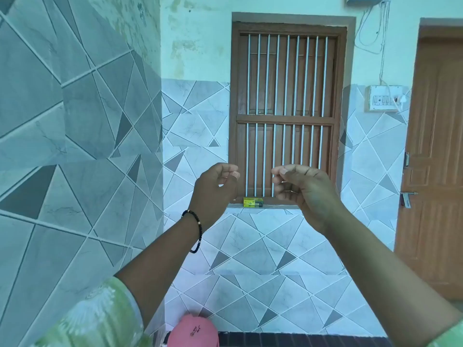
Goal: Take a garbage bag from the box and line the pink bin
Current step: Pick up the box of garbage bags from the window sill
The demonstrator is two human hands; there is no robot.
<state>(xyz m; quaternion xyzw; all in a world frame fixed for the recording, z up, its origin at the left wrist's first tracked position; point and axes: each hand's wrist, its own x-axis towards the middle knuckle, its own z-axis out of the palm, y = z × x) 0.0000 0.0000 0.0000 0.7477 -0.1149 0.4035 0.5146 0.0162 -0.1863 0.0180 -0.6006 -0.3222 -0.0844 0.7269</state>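
A small yellow-green box (253,202) lies on the sill of the barred wooden window (288,113). Both hands are raised in front of that window, just above the box. My left hand (215,189) has its fingers curled and its thumb pinched to a fingertip. My right hand (303,189) is curled the same way, about a hand's width to the right. I cannot make out whether a thin clear film is stretched between them. The rounded pink bin (193,331), with black marks on it, shows at the bottom edge, below my left forearm.
A tiled wall corner (161,171) juts out on the left, close to my left arm. A brown door (436,159) with a latch stands at the right. A switchboard (384,98) hangs beside the window. A dark ledge (300,339) runs along the bottom.
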